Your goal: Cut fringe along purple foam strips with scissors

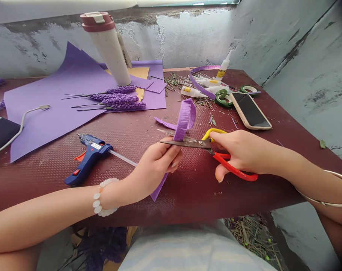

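Sheets of lilac craft foam (pixel 46 113) lie at the left of a dark red table (pixel 125 205), with a white cable (pixel 21 126) running across one corner. Foam lavender sprigs (pixel 117 99) rest on the sheets, near the foot of a white flask (pixel 106 45). A blue hot glue gun (pixel 89 160) lies on the tabletop, its clear glue stick (pixel 121 158) pointing toward the left hand (pixel 156 165). A white beaded bracelet (pixel 99 197) circles that wrist.

The left hand is closed in a firm pinch on a purple foam strip (pixel 185 118), holding it clear of the table near the middle. The strip's fringed upper end curls away above the hand, and its plain lower end (pixel 159 186) hangs below. Step in hand: snipping the strip's edge into fringe.

Steel-bladed scissors (pixel 185 142) reach across the strip from the right. Their opening cannot be judged exactly where the blades cross the foam. The right hand (pixel 238 150) is closed on the yellow and red handles, and a thin metal bangle (pixel 326 203) sits on that forearm.

Beyond the scissors lie glue bottles (pixel 193 91), green floral tape rolls (pixel 223 98) and a smartphone (pixel 250 111).
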{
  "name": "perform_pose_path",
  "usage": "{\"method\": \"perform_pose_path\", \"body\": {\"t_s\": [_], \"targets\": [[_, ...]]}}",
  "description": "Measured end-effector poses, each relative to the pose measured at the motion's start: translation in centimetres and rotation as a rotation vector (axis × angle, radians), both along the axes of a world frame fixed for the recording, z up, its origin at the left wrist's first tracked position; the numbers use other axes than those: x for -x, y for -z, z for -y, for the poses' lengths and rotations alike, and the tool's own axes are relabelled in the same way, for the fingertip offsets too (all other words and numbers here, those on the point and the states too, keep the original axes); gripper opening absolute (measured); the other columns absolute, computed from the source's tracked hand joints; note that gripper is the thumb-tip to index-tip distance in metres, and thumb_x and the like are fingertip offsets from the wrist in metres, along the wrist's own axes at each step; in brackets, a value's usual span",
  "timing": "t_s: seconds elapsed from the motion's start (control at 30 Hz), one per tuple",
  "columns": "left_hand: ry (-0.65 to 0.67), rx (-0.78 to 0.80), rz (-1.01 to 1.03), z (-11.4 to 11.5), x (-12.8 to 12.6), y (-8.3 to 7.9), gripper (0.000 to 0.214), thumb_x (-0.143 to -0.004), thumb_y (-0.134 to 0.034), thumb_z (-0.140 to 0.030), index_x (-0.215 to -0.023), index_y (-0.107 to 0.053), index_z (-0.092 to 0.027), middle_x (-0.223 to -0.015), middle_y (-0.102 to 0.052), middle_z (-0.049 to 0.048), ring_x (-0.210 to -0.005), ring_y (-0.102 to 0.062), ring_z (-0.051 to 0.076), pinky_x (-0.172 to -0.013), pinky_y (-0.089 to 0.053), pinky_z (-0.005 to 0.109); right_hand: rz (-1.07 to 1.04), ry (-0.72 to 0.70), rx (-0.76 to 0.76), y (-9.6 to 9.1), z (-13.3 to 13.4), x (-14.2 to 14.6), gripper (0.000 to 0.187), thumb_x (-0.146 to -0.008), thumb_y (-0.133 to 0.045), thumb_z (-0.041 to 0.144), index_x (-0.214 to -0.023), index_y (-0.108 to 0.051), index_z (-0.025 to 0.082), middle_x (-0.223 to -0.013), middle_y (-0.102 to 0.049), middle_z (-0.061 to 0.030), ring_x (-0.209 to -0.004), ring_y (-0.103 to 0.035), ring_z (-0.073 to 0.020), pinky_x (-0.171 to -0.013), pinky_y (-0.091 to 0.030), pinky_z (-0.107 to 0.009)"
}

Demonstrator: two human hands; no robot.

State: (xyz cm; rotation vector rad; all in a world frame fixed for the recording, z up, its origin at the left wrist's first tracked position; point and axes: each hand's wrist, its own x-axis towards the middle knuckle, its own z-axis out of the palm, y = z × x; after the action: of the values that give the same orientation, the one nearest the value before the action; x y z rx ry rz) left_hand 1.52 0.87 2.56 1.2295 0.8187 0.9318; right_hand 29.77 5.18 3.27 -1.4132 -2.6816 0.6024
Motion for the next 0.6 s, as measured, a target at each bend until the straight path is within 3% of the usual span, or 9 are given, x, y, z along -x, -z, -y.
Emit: {"method": "perform_pose_path", "body": {"t_s": [0.1,0.27,0.47,0.6], "targets": [[0.008,0.009,0.007,0.0,0.0,0.0,0.051,-0.112,-0.085,-0.045,-0.076,-0.053,-0.025,-0.064,-0.045,-0.01,-0.056,-0.037,0.008,-0.058,-0.035,0.027,-0.024,0.016,0.111,-0.8,0.1,0.5,0.076,-0.079,-0.079,0.104,-0.102,-0.056,0.035,-0.068,-0.064,0.0056,-0.061,-0.068,-0.0317,-0.068,-0.043,-0.039],[0.012,0.014,0.012,-0.1,0.0,-0.1,0.054,-0.111,-0.088,-0.047,-0.076,-0.054,-0.026,-0.064,-0.045,-0.0104,-0.056,-0.036,0.008,-0.058,-0.035,0.027,0.014,0.058,0.112,-2.1,0.4,1.2,0.071,-0.082,-0.075,0.1,-0.096,-0.045,0.036,-0.079,-0.072,-0.0009,-0.068,-0.072,-0.0345,-0.069,-0.045,-0.041],[-0.013,0.048,-0.003,-0.1,-0.1,0.0,0.063,-0.104,-0.096,-0.061,-0.074,-0.054,-0.025,-0.062,-0.047,-0.0103,-0.055,-0.036,0.007,-0.057,-0.034,0.028,0.101,0.063,0.091,-1.8,0.3,1.1,0.069,-0.086,-0.076,0.094,-0.092,-0.04,0.036,-0.083,-0.072,-0.0015,-0.071,-0.075,-0.0343,-0.071,-0.044,-0.041],[-0.015,0.043,-0.009,-0.1,-0.1,0.1,0.058,-0.107,-0.093,-0.053,-0.074,-0.054,-0.025,-0.062,-0.046,-0.0105,-0.054,-0.036,0.007,-0.057,-0.034,0.027,0.104,0.06,0.089,-1.7,0.3,1.0,0.066,-0.089,-0.074,0.092,-0.092,-0.039,0.036,-0.083,-0.071,-0.0013,-0.069,-0.073,-0.0331,-0.072,-0.043,-0.041]]}}
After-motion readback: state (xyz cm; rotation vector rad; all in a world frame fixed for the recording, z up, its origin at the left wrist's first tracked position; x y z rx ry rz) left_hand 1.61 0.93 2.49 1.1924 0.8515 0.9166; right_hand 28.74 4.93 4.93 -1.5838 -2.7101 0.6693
